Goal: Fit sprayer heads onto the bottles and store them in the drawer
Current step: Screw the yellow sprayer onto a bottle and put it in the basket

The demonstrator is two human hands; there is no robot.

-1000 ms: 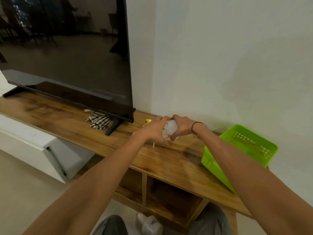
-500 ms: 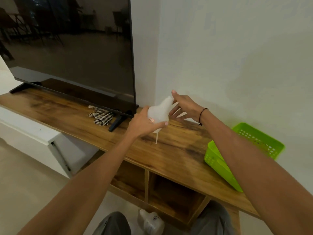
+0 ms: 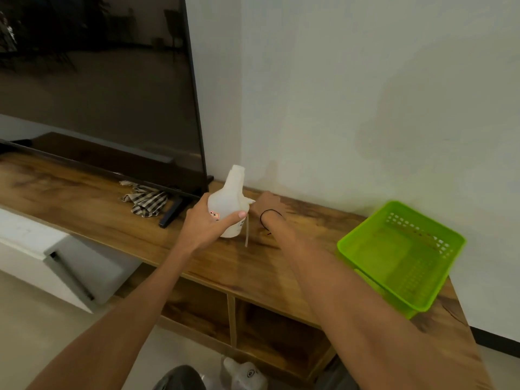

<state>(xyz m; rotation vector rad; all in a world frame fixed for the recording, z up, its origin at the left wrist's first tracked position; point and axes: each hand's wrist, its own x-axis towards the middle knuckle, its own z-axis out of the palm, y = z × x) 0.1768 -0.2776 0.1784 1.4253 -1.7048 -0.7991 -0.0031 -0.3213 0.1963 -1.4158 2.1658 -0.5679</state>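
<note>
so left hand (image 3: 206,223) grips the open-necked bottle (image 3: 229,204) upright just above the table (image 3: 197,260) ready for capping, right hand (image 3: 266,204) behind it reaching for the sprayer head (image 3: 247,202), grip state hidden.

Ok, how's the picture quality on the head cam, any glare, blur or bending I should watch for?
Head view: dim, warm light; the TV screen mirrors the room; wide-angle bending curves the wooden shelf and stretches both forearms; the bottle in the left hand looks sharp; the right hand behind it is partly hidden; the green basket reads clearly.
</note>
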